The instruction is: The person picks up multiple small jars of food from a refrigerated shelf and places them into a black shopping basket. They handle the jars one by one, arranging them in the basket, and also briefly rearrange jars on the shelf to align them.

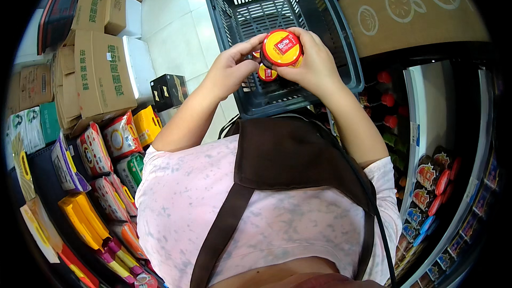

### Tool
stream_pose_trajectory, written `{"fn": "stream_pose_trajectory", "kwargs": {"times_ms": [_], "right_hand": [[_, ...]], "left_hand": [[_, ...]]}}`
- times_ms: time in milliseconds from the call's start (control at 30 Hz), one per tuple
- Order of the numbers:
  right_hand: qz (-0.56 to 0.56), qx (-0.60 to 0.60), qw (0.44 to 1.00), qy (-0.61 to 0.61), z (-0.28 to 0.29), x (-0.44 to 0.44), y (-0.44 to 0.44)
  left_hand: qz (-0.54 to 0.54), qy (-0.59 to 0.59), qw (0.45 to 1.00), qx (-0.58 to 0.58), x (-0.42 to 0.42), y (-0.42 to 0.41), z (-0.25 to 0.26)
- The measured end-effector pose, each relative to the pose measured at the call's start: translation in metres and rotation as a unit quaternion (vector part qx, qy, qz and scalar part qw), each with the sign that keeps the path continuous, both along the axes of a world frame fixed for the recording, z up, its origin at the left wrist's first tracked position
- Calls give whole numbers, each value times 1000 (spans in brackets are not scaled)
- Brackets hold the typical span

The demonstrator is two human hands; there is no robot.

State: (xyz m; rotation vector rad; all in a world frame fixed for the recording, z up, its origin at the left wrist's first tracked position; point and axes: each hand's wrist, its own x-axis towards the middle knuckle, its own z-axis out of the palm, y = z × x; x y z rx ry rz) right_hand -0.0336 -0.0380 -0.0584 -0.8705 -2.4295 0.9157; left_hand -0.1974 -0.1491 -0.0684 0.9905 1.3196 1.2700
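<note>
Over a dark plastic shopping basket, my right hand grips a jar with a yellow and red lid that bears writing. My left hand holds the jar's left side between its fingers and thumb. Just below sits a second jar with a similar lid, inside the basket. Part of another red and yellow lid shows between my left finger and thumb. The sides of the jars are mostly hidden by my hands and the lids.
Cardboard boxes are stacked at the left, near a black box. Bagged goods fill the lower-left shelves. At the right, a shelf carries red-capped bottles and packaged goods. Pale floor tiles lie left of the basket.
</note>
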Motion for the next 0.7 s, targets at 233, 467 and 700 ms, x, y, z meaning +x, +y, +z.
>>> {"fn": "stream_pose_trajectory", "kwargs": {"times_ms": [233, 467, 700], "right_hand": [[31, 15, 998, -53, -35, -10, -1], [48, 76, 992, -86, -62, -12, 1], [58, 84, 988, -118, -78, -15, 1]], "left_hand": [[-42, 193, 979, -57, -19, 0, -28], [-36, 469, 882, 24, -12, 2, -33], [-52, 550, 833, 17, -9, 6, -41]]}}
